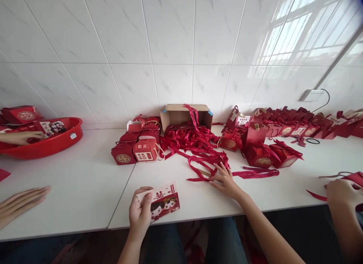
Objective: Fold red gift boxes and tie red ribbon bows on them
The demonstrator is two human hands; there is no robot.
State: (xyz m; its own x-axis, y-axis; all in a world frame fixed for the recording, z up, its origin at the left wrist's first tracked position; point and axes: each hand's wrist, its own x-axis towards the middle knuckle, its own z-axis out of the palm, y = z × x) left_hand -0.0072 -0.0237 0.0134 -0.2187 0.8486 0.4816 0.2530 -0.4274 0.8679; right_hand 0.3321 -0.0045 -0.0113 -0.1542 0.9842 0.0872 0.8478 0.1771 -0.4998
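My left hand (140, 210) pinches a card (167, 206); my spread right hand (226, 182) touches ribbons (217, 157) trailing back toward the box (176, 116).

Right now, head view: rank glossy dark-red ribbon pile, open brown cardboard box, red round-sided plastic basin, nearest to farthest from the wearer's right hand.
1. Ribbon pile: near end at the right hand.
2. Cardboard box: behind, left.
3. Basin: far left.
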